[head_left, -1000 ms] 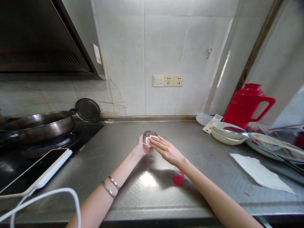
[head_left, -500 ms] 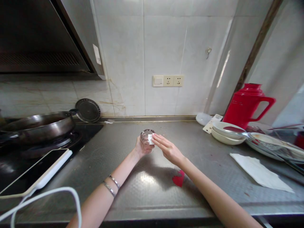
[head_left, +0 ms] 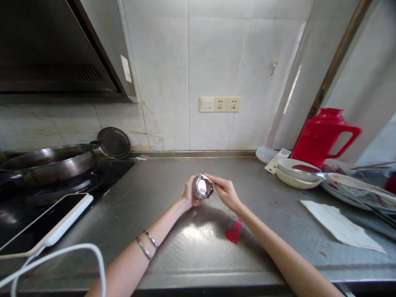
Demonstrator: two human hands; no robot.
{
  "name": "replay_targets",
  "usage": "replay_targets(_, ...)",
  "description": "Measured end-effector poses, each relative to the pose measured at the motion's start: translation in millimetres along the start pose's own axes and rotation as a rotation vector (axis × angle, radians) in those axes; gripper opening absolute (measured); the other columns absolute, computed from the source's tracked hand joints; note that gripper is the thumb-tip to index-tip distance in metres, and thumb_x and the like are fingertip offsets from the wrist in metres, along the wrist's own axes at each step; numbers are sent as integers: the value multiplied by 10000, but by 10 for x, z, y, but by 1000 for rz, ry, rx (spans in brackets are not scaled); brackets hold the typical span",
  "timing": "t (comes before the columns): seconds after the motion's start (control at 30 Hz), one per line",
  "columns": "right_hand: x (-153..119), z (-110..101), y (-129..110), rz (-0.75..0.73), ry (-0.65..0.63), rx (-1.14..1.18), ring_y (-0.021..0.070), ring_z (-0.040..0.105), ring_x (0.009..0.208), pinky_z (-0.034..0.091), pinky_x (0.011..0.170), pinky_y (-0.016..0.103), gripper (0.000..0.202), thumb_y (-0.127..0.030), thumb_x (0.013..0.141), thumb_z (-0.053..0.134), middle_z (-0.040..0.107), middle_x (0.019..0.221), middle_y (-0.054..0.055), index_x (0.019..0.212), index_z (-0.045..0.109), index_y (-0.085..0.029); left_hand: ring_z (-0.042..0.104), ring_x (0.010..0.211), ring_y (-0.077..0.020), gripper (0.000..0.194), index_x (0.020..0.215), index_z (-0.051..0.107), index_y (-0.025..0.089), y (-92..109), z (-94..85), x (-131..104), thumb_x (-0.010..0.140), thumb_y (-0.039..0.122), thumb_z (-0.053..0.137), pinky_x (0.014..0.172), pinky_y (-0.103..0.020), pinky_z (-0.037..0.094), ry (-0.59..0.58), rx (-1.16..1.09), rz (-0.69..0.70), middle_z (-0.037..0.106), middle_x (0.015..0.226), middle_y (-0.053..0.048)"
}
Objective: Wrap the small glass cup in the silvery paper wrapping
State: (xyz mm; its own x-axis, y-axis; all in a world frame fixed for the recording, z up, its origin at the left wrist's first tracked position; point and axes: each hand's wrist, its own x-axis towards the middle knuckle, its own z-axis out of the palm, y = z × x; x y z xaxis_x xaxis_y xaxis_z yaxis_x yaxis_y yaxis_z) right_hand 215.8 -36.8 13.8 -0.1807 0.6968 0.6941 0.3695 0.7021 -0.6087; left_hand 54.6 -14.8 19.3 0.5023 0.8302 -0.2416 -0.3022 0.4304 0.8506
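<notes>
My left hand is wrapped round a small clear glass held above the steel counter. One round end of the glass faces me and shines brightly; I cannot tell whether it is the mouth or the base. At its upper edge, the fingers of my right hand press a folded white tissue, of which only a sliver shows. Below my right wrist, a red heart-shaped patch lies on the counter.
On the left are a pan on the stove, a phone with a white cable, and a round lid against the wall. At right stand a red thermos, stacked bowls, plates and a paper sheet.
The glass has moved slightly right and down and turned so its round end faces me. My right hand has shifted with the tissue from inside the near side to the upper edge.
</notes>
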Motion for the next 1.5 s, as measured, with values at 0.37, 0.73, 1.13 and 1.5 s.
replay_targets(0.37, 123, -129, -82, 248, -20, 286, 262, 654, 1050, 507, 930, 417, 391, -339, 779, 624, 684, 1156, 76, 1129, 684, -176, 328, 272, -115, 650, 887, 623, 98, 18, 18, -30, 851, 595, 207, 301, -207, 117, -89, -41, -10, 622, 558, -130)
replay_targets(0.73, 73, -71, -32, 120, 157, -130, 196, 684, 746, 519, 654, 260, 341, -415, 894, 510, 748, 908, 68, 1015, 702, -160, 336, 278, -119, 597, 1009, 569, 138, -61, 25, -8, 841, 598, 228, 330, -202, 130, -121, 7, -99, 634, 594, -123)
replay_targets(1.13, -15, 122, -29, -234, -60, -409, 219, 631, 1105, 439, 1031, 481, 464, -73, 901, 338, 666, 1181, 110, 1316, 500, -201, 335, 278, -126, 554, 891, 589, 170, -159, 23, 18, 816, 634, 295, 331, -199, 115, -56, -141, -117, 573, 527, -72)
replay_targets(1.5, -2, 193, -188, -400, -207, -500, 237, 490, 1277, 326, 1096, 565, 570, 57, 783, 350, 632, 1225, 174, 1300, 492, -138, 324, 318, -111, 427, 762, 490, 195, -313, -110, 191, 854, 569, 306, 354, -220, 193, -22, -293, -58, 361, 420, 32)
